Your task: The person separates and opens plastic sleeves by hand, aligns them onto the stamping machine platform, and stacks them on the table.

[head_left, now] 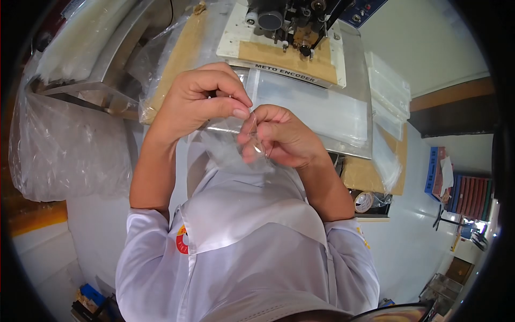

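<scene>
Close in front of my chest, both hands are on a small clear plastic bag (228, 147). Thumb and fingertips of my left hand (206, 99) pinch its upper edge. Beside it, my right hand (287, 137) has its fingers curled around the bag's other side, and parts of them show through the film. The bag hangs loose below my hands, in front of the white shirt. Just past my right hand, a stack of flat clear plastic bags (316, 107) lies on a metal plate.
A coding machine (289, 32) labelled "METO ENCODER" stands beyond my hands. More clear bags (386, 88) lie to the right, with a tape roll (363, 202) below. Left are a metal tray (107, 75), a large plastic bag (70, 145) and a brown cardboard strip (177, 64).
</scene>
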`<state>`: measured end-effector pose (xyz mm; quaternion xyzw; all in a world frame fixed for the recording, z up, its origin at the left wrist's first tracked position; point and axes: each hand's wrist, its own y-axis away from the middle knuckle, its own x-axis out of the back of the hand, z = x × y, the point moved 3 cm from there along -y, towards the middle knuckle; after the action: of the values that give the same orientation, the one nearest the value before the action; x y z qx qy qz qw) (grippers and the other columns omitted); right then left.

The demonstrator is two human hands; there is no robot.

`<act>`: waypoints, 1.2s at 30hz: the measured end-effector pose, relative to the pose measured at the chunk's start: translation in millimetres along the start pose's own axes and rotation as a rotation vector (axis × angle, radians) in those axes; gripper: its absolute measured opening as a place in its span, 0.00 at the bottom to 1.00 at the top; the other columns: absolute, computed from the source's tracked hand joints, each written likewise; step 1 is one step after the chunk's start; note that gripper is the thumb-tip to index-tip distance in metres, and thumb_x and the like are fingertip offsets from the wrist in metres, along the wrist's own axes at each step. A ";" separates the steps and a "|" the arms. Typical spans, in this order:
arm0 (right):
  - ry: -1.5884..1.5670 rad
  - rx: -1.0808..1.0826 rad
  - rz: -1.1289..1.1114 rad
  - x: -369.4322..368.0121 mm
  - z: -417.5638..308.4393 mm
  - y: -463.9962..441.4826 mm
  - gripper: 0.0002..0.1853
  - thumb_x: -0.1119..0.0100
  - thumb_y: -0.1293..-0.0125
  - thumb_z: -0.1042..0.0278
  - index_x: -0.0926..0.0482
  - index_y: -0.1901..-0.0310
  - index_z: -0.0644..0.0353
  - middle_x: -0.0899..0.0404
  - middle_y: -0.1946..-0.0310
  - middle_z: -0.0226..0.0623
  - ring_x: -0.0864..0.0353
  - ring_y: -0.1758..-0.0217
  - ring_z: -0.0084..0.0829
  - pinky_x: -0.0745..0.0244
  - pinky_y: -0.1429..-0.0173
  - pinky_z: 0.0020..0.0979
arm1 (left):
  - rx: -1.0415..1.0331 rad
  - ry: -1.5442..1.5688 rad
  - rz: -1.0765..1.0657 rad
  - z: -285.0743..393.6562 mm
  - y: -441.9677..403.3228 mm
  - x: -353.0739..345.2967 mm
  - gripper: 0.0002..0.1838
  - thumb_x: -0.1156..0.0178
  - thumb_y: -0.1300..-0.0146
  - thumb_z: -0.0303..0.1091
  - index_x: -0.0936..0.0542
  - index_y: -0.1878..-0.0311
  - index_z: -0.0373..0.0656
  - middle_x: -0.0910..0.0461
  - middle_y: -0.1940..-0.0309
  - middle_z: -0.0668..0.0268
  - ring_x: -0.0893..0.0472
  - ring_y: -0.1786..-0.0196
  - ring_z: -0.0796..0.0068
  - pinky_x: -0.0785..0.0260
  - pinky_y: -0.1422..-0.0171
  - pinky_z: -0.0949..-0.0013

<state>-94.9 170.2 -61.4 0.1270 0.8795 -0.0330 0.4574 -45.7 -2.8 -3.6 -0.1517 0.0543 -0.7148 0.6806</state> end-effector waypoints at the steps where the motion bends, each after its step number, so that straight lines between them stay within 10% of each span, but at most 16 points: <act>1: -0.004 -0.016 -0.006 -1.1 -0.1 -0.1 0.07 0.37 0.35 0.74 0.19 0.57 0.65 0.17 0.63 0.42 0.14 0.65 0.34 0.13 0.57 0.36 | 0.012 -0.005 -0.004 1.0 0.0 -0.1 0.08 0.28 0.52 0.22 0.15 0.67 0.37 0.23 0.67 0.67 0.25 0.65 0.80 0.34 0.61 0.76; 19: 0.124 0.114 0.013 -28.2 -5.8 14.8 0.12 0.40 0.31 0.60 0.24 0.59 0.62 0.18 0.64 0.40 0.16 0.64 0.32 0.14 0.59 0.39 | -0.013 0.049 0.026 34.2 7.0 -7.7 0.06 0.31 0.48 0.21 0.16 0.65 0.35 0.22 0.66 0.66 0.22 0.64 0.81 0.30 0.62 0.78; 36: 0.145 0.081 0.133 -31.6 -29.9 11.1 0.08 0.34 0.36 0.69 0.21 0.60 0.64 0.18 0.68 0.38 0.16 0.71 0.30 0.18 0.66 0.30 | -0.022 -0.007 -0.036 41.5 -17.9 -4.4 0.07 0.31 0.47 0.21 0.16 0.63 0.35 0.22 0.65 0.67 0.23 0.64 0.81 0.31 0.60 0.78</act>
<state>-98.5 180.0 -17.8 0.2054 0.8979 -0.0286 0.3884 -50.6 8.0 40.2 -0.1626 0.0568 -0.7256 0.6662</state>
